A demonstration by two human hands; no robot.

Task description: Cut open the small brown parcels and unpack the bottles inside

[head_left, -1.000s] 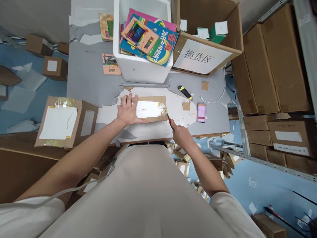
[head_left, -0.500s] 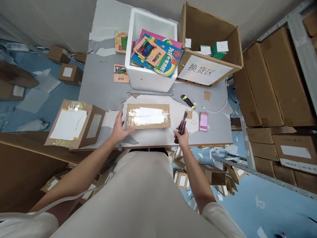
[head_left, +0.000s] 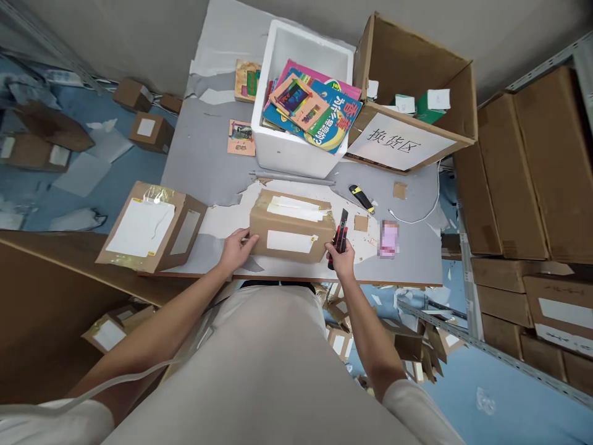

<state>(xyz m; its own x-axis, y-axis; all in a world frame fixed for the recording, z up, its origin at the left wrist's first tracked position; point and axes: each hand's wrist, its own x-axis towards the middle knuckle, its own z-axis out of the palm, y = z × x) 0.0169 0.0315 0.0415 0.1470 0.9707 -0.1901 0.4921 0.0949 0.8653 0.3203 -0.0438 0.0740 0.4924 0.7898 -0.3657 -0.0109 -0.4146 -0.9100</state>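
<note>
A taped cardboard box [head_left: 259, 241] lies on the table before me, tipped so that its top and its front side, each with a white label, both show. At its lower left corner my left hand [head_left: 238, 249] grips the cardboard between thumb and fingers. My right hand [head_left: 343, 256] is wrapped round a red and black utility knife [head_left: 340, 238], its blade pointing away from me. The fingertips of that hand touch the box's right end. A black and yellow cutter [head_left: 362, 198] lies farther back on the right.
Behind the box stand a white foam box [head_left: 296, 154] piled with books and an open carton [head_left: 417, 37] holding green boxes. Another labelled carton [head_left: 180, 232] sits at the table's left edge. A pink, blurred item [head_left: 389, 239] and a white cable [head_left: 417, 219] lie right.
My left hand has closed on the box's left corner. The box has tipped, bringing its labelled front side into view. The knife has stayed in my right hand, now against the box.
</note>
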